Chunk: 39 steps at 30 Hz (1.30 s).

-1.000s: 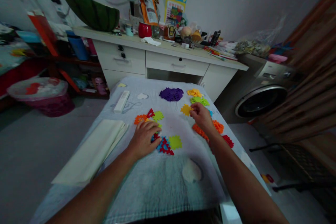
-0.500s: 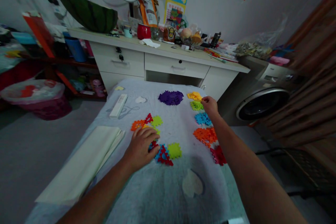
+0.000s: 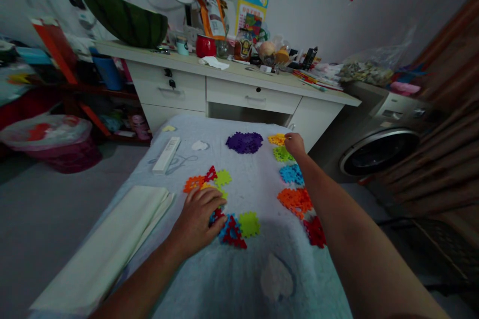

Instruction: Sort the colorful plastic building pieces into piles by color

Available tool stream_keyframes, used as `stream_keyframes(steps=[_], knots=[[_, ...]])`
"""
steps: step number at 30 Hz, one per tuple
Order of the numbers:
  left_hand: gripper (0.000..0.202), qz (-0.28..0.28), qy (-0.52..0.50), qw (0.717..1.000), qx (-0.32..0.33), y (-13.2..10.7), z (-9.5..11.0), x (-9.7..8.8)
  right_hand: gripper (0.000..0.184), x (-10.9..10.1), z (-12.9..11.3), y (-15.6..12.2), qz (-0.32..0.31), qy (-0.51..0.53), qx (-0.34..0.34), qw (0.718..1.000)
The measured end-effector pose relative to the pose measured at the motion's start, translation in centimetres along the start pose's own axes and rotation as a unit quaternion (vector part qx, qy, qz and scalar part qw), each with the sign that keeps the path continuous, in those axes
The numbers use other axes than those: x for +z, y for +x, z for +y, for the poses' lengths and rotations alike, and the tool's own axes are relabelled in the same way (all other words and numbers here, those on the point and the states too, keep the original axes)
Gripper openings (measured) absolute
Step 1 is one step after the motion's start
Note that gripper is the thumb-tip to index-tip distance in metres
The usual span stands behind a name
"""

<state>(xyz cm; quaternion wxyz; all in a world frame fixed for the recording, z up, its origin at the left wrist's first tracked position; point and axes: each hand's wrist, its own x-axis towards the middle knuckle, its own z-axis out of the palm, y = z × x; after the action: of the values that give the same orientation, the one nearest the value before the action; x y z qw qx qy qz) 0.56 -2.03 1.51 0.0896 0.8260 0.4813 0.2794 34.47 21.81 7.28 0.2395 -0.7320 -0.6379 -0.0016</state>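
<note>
Coloured toothed plastic pieces lie on a pale towel-covered table (image 3: 209,279). My left hand (image 3: 198,219) rests palm down, fingers curled, on a mixed cluster of red, blue and lime pieces (image 3: 239,227) in the middle. My right hand (image 3: 294,143) reaches to the far right, fingers pinched at the yellow pile (image 3: 276,139). Below it run sorted piles: green (image 3: 281,155), blue (image 3: 291,174), orange (image 3: 295,200), red (image 3: 315,232). A purple pile (image 3: 244,142) lies at the far centre. Orange, red and lime loose pieces (image 3: 209,179) sit above my left hand.
A white remote (image 3: 165,155) and folded cream cloth (image 3: 108,244) lie on the table's left. Beyond stands a cluttered white desk (image 3: 232,84) with a watermelon (image 3: 125,17). A washing machine (image 3: 377,144) is at right, a bin (image 3: 52,142) at left.
My right hand carried a yellow piece from the table's middle out to the yellow pile at the far right. The left hand stayed on the mixed cluster. The view shifted slightly.
</note>
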Motion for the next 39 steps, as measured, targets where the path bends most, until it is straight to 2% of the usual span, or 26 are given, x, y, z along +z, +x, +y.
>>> stream_keyframes(steps=[8, 14, 22, 25, 27, 31, 35, 39], knots=[[0.028, 0.007, -0.006, 1.000, 0.001, -0.1, -0.3, 0.3, 0.042, 1.4, 0.5, 1.8, -0.022, -0.013, -0.008, 1.000], [0.029, 0.004, -0.005, 1.000, -0.001, -0.1, -0.3, 0.3, 0.046, 2.3, 0.9, 2.0, -0.046, -0.010, -0.002, 0.999], [0.029, 0.000, -0.013, 1.000, -0.002, -0.1, -0.2, 0.1, 0.048, 0.6, 0.5, 0.2, -0.025, 0.018, -0.028, 0.999], [0.029, -0.003, -0.022, 1.000, 0.000, 0.0, -0.1, 0.0, 0.045, -0.4, -1.0, -1.7, -0.012, 0.057, -0.066, 0.996], [0.028, 0.005, -0.029, 1.000, 0.000, 0.0, 0.1, -0.1, 0.040, -0.9, -2.7, -3.7, -0.031, 0.103, -0.111, 0.988], [0.027, 0.009, -0.041, 0.999, 0.000, 0.1, 0.3, -0.4, 0.028, -1.3, -6.8, -9.0, -0.154, 0.197, -0.217, 0.944], [0.024, 0.035, -0.052, 0.998, 0.000, 0.3, 0.4, -0.8, 0.027, -0.2, -11.1, -14.0, -0.220, 0.224, -0.283, 0.906], [0.017, 0.085, -0.046, 0.995, -0.030, 0.5, 0.2, -1.1, 0.040, 2.1, -14.5, -16.8, -0.241, 0.197, -0.330, 0.891]])
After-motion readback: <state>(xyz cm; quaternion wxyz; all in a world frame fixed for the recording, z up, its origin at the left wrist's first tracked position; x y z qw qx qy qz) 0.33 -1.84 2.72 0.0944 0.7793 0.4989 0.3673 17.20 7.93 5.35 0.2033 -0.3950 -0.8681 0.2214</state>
